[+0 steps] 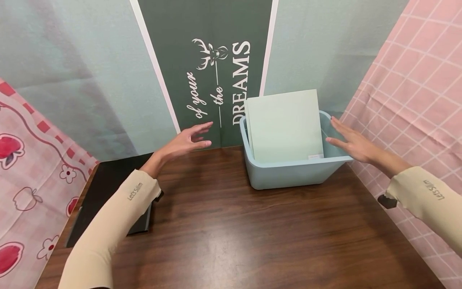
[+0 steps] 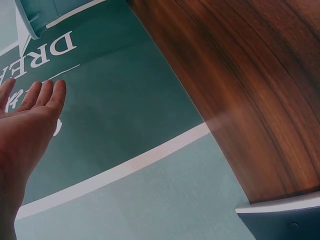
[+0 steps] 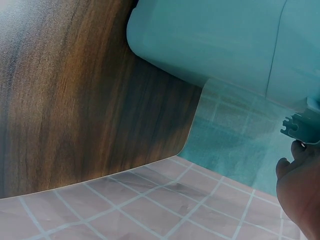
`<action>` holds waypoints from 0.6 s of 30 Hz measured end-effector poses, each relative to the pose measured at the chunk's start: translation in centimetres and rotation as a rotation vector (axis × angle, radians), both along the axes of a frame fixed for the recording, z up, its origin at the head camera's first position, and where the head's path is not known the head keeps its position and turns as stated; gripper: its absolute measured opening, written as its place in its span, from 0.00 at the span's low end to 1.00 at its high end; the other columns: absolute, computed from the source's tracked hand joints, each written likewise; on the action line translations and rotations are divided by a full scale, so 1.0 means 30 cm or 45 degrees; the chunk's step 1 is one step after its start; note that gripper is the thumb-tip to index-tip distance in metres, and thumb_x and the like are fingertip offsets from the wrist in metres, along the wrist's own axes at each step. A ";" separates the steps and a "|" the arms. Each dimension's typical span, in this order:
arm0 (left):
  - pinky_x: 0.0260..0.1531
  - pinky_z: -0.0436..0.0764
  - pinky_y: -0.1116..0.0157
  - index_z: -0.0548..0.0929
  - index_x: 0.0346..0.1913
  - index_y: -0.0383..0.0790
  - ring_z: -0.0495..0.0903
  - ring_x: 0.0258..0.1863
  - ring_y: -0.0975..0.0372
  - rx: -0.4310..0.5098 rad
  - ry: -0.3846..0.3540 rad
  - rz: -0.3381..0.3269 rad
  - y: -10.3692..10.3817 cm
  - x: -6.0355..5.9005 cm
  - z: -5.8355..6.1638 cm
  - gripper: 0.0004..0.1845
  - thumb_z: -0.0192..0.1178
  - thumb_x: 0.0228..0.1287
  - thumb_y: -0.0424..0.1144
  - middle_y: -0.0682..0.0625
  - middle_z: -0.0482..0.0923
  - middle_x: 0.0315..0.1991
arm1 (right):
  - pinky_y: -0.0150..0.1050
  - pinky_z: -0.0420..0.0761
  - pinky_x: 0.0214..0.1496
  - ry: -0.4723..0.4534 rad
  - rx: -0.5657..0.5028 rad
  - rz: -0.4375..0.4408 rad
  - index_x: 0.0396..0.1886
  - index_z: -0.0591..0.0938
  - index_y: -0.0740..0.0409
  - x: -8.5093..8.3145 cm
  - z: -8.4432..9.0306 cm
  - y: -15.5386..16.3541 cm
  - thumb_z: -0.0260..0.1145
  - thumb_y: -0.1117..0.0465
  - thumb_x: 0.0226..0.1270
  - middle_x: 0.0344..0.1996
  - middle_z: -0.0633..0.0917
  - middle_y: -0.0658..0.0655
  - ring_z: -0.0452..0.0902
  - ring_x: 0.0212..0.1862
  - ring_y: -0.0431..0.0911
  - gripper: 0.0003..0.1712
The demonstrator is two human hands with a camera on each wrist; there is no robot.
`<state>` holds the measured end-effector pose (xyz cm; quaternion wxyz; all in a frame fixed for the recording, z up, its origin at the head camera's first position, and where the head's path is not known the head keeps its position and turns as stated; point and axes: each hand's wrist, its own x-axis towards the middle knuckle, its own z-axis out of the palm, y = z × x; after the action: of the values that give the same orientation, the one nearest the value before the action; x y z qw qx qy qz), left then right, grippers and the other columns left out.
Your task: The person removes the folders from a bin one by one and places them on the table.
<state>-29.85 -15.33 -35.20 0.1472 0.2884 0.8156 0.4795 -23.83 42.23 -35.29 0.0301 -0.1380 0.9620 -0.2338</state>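
Observation:
A light blue plastic bin [image 1: 288, 174] stands on the brown wooden table at the back right. Leaning inside it are pale green flat folders [image 1: 285, 124], with a small white label near the bottom of the front one. My left hand [image 1: 185, 141] is in the air to the left of the bin, fingers extended and holding nothing. At the bin's right end is my right hand [image 1: 355, 143], its fingers stretched out by the rim. In the right wrist view its fingertips [image 3: 297, 149] lie close to the rim's notched underside; whether they touch it is unclear.
A flat black object [image 1: 108, 196] lies at the table's left, partly behind my left sleeve. Behind the table hangs a green cloth [image 1: 205, 24] with white lettering. Pink checked cloth [image 1: 426, 100] borders the right side, fruit-patterned cloth [image 1: 32, 172] the left.

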 end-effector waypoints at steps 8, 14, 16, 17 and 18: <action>0.79 0.61 0.46 0.62 0.84 0.53 0.61 0.82 0.55 0.065 0.013 -0.027 0.036 -0.023 0.009 0.40 0.67 0.75 0.43 0.52 0.58 0.84 | 0.68 0.37 0.83 0.003 -0.003 0.001 0.87 0.42 0.61 -0.001 0.000 0.000 0.54 0.47 0.85 0.87 0.37 0.58 0.34 0.84 0.68 0.47; 0.79 0.62 0.48 0.61 0.85 0.52 0.61 0.82 0.56 0.047 0.017 -0.035 0.067 -0.034 0.017 0.40 0.67 0.75 0.45 0.53 0.59 0.84 | 0.69 0.37 0.82 -0.001 0.000 -0.003 0.87 0.42 0.60 0.000 0.001 -0.001 0.54 0.46 0.85 0.87 0.37 0.58 0.34 0.84 0.69 0.47; 0.79 0.63 0.49 0.62 0.84 0.54 0.61 0.81 0.56 0.035 0.027 -0.035 0.080 -0.040 0.021 0.40 0.67 0.75 0.46 0.51 0.59 0.84 | 0.69 0.37 0.82 0.001 -0.001 -0.003 0.87 0.43 0.60 0.001 0.001 -0.001 0.55 0.46 0.85 0.87 0.37 0.58 0.34 0.84 0.69 0.47; 0.79 0.64 0.49 0.62 0.84 0.55 0.61 0.81 0.56 0.030 0.033 -0.034 0.086 -0.043 0.022 0.40 0.67 0.75 0.46 0.51 0.59 0.84 | 0.69 0.37 0.82 0.002 -0.001 -0.004 0.87 0.43 0.61 0.002 0.001 -0.001 0.55 0.46 0.85 0.87 0.37 0.58 0.35 0.84 0.69 0.47; 0.78 0.64 0.49 0.62 0.84 0.55 0.61 0.81 0.55 0.024 0.034 -0.034 0.092 -0.045 0.024 0.40 0.67 0.75 0.47 0.50 0.59 0.84 | 0.69 0.37 0.82 0.003 -0.001 -0.004 0.87 0.43 0.61 0.002 0.001 -0.002 0.55 0.46 0.85 0.87 0.37 0.58 0.35 0.84 0.69 0.47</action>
<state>-31.21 -12.56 -34.49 0.1398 0.3070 0.8090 0.4814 -23.76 42.17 -35.26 0.0284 -0.1368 0.9621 -0.2342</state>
